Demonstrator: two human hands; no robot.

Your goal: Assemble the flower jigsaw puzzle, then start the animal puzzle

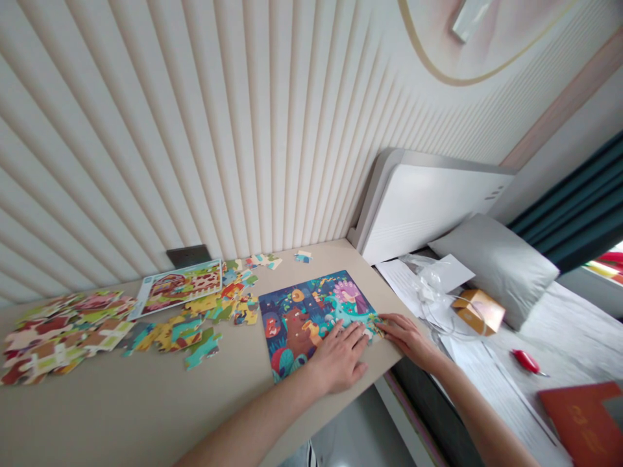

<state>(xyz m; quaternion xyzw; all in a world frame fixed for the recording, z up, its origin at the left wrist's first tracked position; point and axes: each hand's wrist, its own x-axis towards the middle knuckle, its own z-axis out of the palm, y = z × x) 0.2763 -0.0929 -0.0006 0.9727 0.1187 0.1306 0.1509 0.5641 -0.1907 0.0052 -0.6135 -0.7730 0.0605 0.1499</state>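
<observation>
Left hand (338,358) lies flat and open, holding nothing, fingers spread and pressing on the lower right part of an assembled jigsaw puzzle (311,318) showing a peacock and a bear. Right hand (406,340) is just beyond it, with fingers (384,326) curled at the puzzle's right corner; whether they grip a piece cannot be told from this view. Left of both hands, loose jigsaw pieces (204,347) lie across the beige desk (146,415), thicker in a heap (63,337) farther left, past a printed farm picture card (178,288). Risk 1: the puzzle corner under the right hand lies near the desk edge (384,371), so a careless push could send pieces over it. Risk 2: uneven pressure from the left palm could lift or part joined pieces. Risk 3: a swept forearm could scatter the loose pieces
</observation>
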